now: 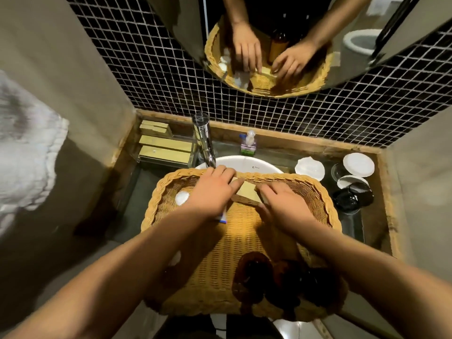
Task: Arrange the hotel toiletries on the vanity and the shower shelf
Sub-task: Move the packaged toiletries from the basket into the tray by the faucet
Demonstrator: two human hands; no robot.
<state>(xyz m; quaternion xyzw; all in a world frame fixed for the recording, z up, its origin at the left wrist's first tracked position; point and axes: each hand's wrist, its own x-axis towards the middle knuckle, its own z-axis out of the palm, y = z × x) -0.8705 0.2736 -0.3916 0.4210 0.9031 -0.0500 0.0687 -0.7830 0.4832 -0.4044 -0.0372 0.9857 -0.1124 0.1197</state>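
A wicker basket (315, 192) sits across the white sink (247, 163). Both hands reach into its far end. My left hand (211, 192) lies over a pale yellow box (248, 190), its fingers pointing right along the box's far edge. My right hand (283, 204) curls its fingers round the box's right end. A small white round item (182, 198) lies at the basket's left. A white and blue tube end (221, 217) shows under my left wrist. Dark amber bottles (254, 277) stand at the basket's near end.
A clear organiser with yellow boxes (165, 149) stands left of the chrome tap (204, 140). A small soap bottle (248, 144) sits behind the sink. White lids and dark glasses (352, 182) crowd the right counter. A round mirror (269, 45) hangs above.
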